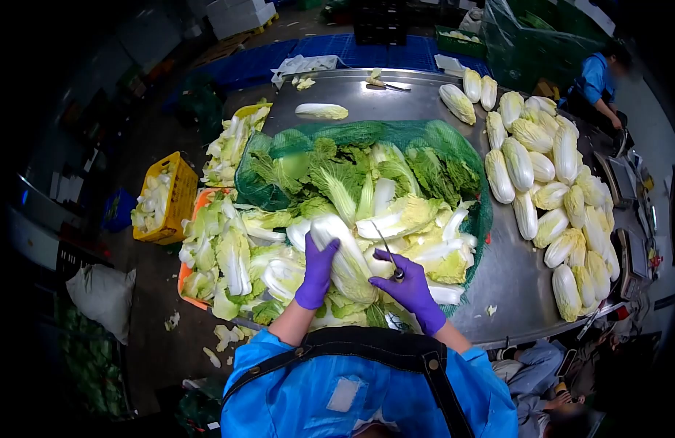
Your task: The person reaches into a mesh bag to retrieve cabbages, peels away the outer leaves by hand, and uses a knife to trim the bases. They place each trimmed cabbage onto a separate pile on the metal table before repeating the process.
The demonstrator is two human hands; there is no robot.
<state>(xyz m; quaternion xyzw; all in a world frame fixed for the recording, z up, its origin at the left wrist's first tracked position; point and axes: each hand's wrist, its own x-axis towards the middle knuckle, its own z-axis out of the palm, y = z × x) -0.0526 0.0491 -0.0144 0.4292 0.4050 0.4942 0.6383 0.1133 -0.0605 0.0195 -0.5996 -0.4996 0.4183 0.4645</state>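
My left hand [319,273], in a purple glove, is closed on the side of a napa cabbage [342,255] with a white stem end and pale leaves. The cabbage is tilted, stem end away from me. In my right hand [413,289], also gloved, is a knife [383,241]; its thin blade points up and away, and its dark handle shows at the palm. The right thumb reaches to the cabbage's near right side. Beneath both hands lie loose cabbage leaves [440,255], and behind them green outer leaves rest on a green mesh bag [465,150].
Many trimmed cabbages [531,164] are piled on the right of the metal table [491,288]. A lone cabbage [321,111] and another knife [388,85] lie at the back. An orange crate [183,274] and yellow crate [178,197] hold leaves at left. A co-worker [600,84] sits back right.
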